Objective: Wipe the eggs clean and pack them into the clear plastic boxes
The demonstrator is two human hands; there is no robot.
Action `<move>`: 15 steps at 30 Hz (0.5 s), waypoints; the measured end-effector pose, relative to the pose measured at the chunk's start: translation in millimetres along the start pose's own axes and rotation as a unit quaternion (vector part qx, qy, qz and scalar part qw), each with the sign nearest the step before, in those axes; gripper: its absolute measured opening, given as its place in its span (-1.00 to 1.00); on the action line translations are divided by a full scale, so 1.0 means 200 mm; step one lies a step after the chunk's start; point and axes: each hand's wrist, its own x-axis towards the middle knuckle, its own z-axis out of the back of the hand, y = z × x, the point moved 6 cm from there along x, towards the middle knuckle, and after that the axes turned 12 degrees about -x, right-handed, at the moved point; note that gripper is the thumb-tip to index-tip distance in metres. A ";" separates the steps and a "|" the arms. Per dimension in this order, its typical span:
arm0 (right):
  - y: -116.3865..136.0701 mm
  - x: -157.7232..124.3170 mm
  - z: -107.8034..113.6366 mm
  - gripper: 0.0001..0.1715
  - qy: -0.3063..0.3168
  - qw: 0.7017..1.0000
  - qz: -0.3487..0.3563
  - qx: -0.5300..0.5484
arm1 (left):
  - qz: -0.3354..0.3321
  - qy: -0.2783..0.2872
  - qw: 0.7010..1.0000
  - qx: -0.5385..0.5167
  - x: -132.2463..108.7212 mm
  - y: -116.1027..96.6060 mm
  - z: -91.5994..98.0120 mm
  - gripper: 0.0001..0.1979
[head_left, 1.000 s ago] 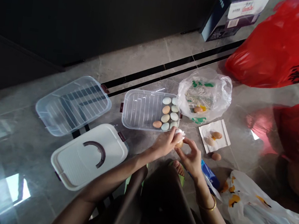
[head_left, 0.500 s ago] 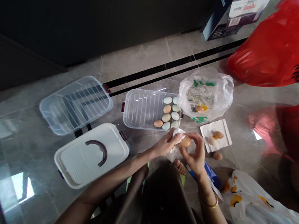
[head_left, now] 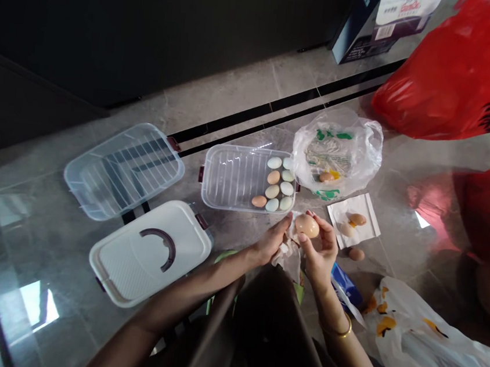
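Note:
My right hand (head_left: 320,251) pinches a shiny light-brown egg (head_left: 307,226) between thumb and fingers. Beside it, my left hand (head_left: 273,240) is closed on a crumpled white tissue (head_left: 289,253), which hangs down below the egg. Just beyond my hands lies a clear plastic box (head_left: 232,179) on the floor. Several white, greenish and brown eggs (head_left: 273,177) rest in rows at its right end. To the right, a cracked brown egg (head_left: 357,219) with yolk showing lies on a white sheet (head_left: 364,235). A whole brown egg (head_left: 356,254) sits on the floor close by.
A clear plastic bag (head_left: 363,161) holds a brown egg and spilled yolk. At the left are another clear box (head_left: 118,182) and a white lid with a handle (head_left: 125,276). A red bag (head_left: 457,83), a carton (head_left: 366,33), a blue packet (head_left: 345,287) and a white bag (head_left: 421,342) stand right.
The egg has turned and come up more into view in my right hand. My left hand has drawn slightly down with the tissue, which now hangs looser.

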 end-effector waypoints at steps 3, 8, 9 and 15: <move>0.02 0.01 -0.01 -0.52 0.012 0.999 0.030 -0.012 | 0.057 -0.007 0.997 -0.055 -0.01 0.02 -0.01 -0.37; -0.02 0.00 -0.05 -0.53 0.075 0.996 -0.045 0.027 | 0.018 0.012 0.998 -0.053 -0.02 -0.03 0.00 -0.37; -0.03 -0.01 -0.07 -0.53 0.083 0.993 -0.070 0.052 | -0.003 0.012 0.999 -0.044 -0.02 -0.03 0.00 -0.36; -0.04 -0.02 -0.08 -0.52 0.059 0.995 -0.061 0.052 | -0.082 -0.003 0.995 0.061 0.00 -0.07 0.04 -0.39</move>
